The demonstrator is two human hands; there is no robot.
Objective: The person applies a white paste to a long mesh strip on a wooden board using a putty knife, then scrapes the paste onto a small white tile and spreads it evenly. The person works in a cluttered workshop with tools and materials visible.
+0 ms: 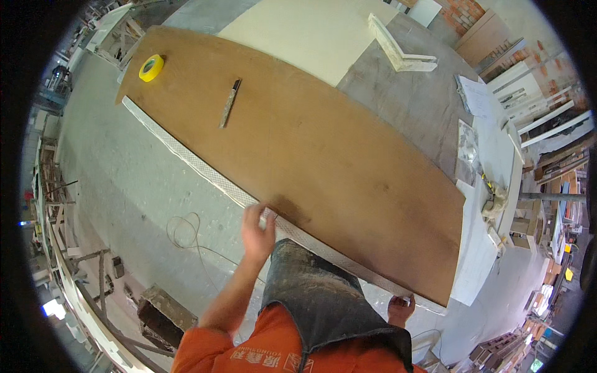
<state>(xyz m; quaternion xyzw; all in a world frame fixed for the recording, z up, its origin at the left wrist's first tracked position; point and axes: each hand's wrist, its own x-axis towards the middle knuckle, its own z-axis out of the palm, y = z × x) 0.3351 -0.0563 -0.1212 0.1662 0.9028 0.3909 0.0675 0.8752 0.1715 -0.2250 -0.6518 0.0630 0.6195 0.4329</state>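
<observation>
A long, pale strip with a fine checked pattern (186, 155) runs along the near edge of a large brown board (323, 155). My left hand (258, 235) is at about the middle of this strip, its fingers curled and pinching the edge. Farther right, close to the strip's right end, my right hand (401, 309) grips the same edge with bent fingers; part of that hand is hidden. On the board's far left part lies a yellow roll of tape (150, 68). Nearer its middle rests a narrow, worn, knife-like tool (230, 104) with a dark end.
Behind the board are a cream sheet (305, 31) and an angled white frame piece (401, 53). White papers (476, 96) lie at the right. Below on the left are a thin looped cord (183, 230) on the grey floor and an open, dirty box (165, 314).
</observation>
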